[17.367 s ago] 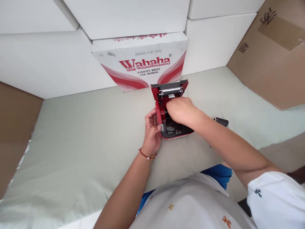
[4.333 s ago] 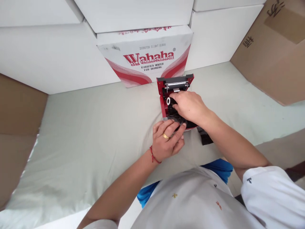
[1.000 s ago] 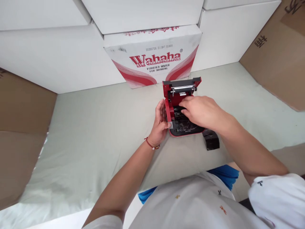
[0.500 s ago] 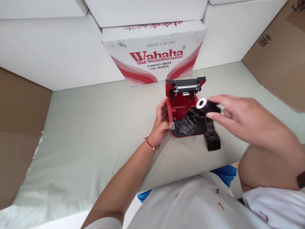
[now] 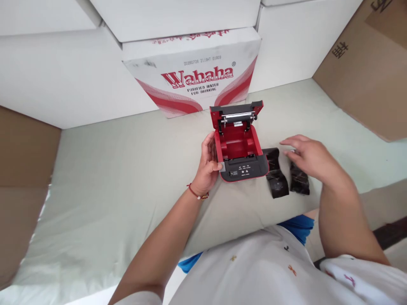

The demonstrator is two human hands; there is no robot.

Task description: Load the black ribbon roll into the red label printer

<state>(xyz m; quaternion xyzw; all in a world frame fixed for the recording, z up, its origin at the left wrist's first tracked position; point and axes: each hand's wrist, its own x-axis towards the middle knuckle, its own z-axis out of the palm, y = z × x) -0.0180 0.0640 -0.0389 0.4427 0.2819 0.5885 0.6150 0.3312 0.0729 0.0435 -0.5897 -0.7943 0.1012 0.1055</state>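
My left hand (image 5: 208, 167) grips the left side of a small red and black label printer (image 5: 243, 167), its thumb on the grey tab at the front corner and its fingers along the side wall. The printer's lid (image 5: 237, 115) stands raised, showing a roller, and its red compartment (image 5: 237, 146) is bare inside. To the right, my right hand (image 5: 313, 159) hovers with thumb and forefinger apart. Below that hand lies a glossy black strip (image 5: 299, 182); whether it joins a roll behind the fingers is hidden. Another curled black strip (image 5: 278, 182) lies against the printer's right side.
A white and red water carton (image 5: 203, 80) stands behind the printer, among plain white boxes (image 5: 57, 76). Brown cardboard boxes flank the surface at left (image 5: 25, 190) and right (image 5: 365, 76). A pale green cloth (image 5: 127, 178) covers the surface.
My right hand has moved right, away from above the printer, and let go of the black roll with the white core. The printer's compartment and button panel now show. My left hand keeps its grip.
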